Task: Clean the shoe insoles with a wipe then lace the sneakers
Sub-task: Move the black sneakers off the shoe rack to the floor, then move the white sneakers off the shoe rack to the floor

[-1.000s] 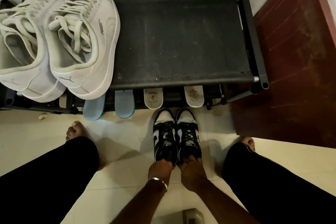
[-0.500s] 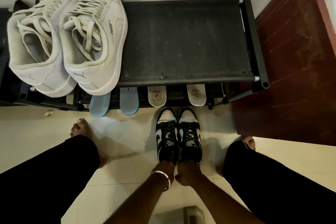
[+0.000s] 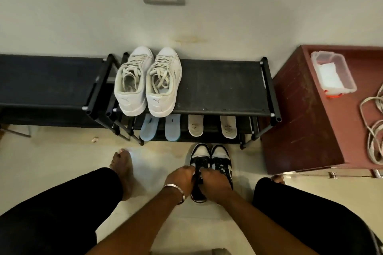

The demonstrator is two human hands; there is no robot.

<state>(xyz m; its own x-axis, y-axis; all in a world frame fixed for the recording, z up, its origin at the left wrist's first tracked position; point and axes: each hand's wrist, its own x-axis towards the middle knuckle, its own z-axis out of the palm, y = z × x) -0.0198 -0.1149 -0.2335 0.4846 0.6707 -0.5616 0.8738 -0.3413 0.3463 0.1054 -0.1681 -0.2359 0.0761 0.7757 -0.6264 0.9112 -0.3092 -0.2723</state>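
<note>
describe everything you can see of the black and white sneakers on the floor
The black and white sneakers stand side by side on the pale floor tiles, toes toward the shoe rack. They have white toe caps, black overlays and black laces. The left hand and right hand both grip the left sneaker around its laces and opening, hiding much of it. The right sneaker's heel is covered too.

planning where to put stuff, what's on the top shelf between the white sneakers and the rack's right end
Nothing: in the head view the black shelf top is bare from the white sneakers to the rack's right end bar.
</note>
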